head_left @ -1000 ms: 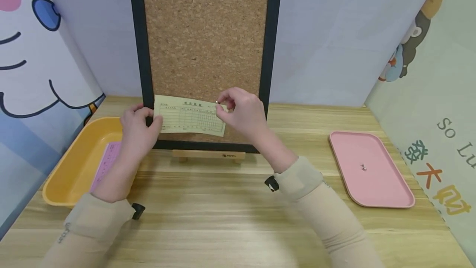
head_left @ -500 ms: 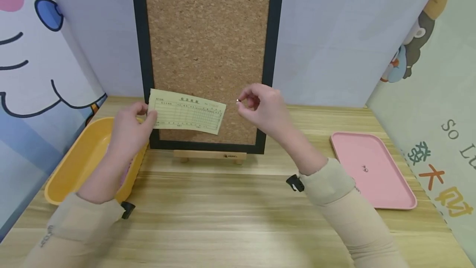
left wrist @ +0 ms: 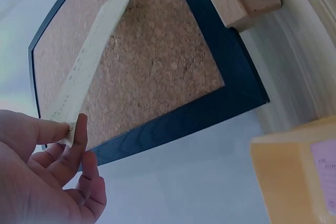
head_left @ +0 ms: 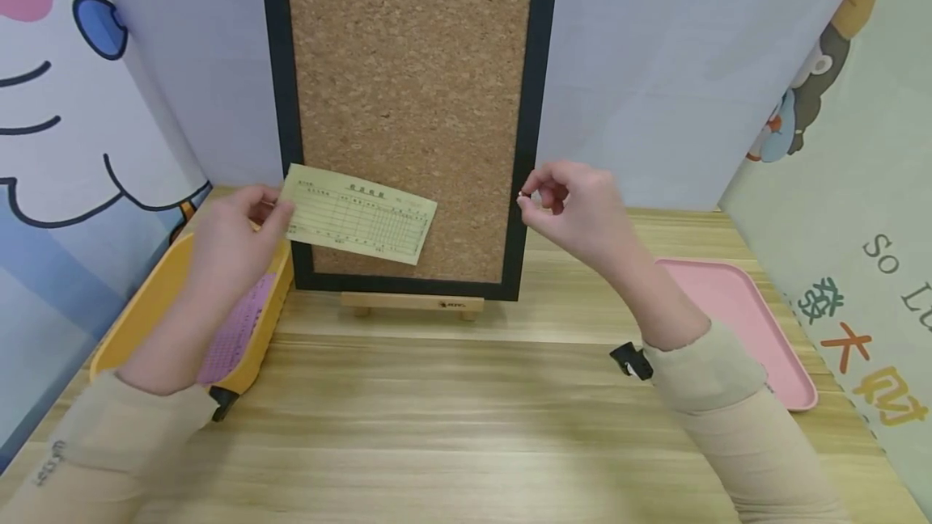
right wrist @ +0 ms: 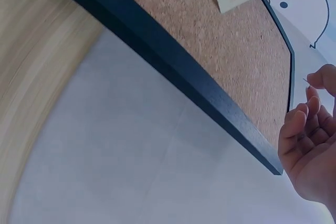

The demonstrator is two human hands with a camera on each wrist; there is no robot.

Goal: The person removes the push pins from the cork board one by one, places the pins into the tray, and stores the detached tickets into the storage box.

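My left hand point(head_left: 231, 245) pinches the left edge of a yellow paper receipt form point(head_left: 360, 217) between thumb and fingers. The slip tilts down to the right in front of the framed cork board point(head_left: 411, 79). From the left wrist view, the paper point(left wrist: 97, 45) angles away from the cork; whether its far end touches cannot be told. Beside the board's right frame, my right hand point(head_left: 582, 209) pinches a tiny metallic thumbtack point(head_left: 524, 196). Its thin point point(right wrist: 305, 80) sticks out from the fingertips in the right wrist view.
A yellow bin point(head_left: 273, 330) holding a purple printed sheet point(head_left: 236, 330) stands left, partly under my left arm. A pink tray point(head_left: 717, 285) lies right, partly covered by my right forearm. The board rests on a wooden stand point(head_left: 411, 302) at the back of the table point(head_left: 437, 427).
My right hand has drawn back rightward from the slip's upper right corner with the thumbtack. My left hand has shifted left and slightly up with the slip, which now tilts more.
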